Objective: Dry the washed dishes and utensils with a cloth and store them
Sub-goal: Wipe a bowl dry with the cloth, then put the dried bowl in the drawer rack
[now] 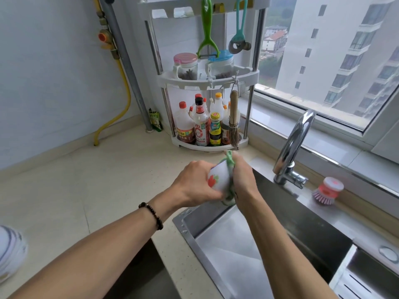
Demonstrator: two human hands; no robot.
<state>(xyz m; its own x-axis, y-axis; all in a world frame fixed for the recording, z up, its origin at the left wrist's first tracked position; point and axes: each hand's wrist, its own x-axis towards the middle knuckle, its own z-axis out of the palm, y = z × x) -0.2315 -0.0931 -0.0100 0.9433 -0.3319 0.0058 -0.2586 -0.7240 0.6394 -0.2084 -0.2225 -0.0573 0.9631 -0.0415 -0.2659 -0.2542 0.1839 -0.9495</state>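
Beige counter (103, 180), steel sink (226, 244), window (323, 50), corner rack (207, 80)

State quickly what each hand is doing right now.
Left hand: holds the white cup.
Right hand: grips the green cloth against the cup.

A brushed stainless-steel sink (216, 251) sits in a pale, matt speckled stone countertop (97, 180). The curved faucet (295, 145) is mirror-bright chrome. A glossy white ceramic cup (217, 179) meets a soft green cloth (230, 167). The corner rack (207, 80) is white plastic with shiny metal posts; a wooden-handled bristle brush (233, 117) hangs from it.
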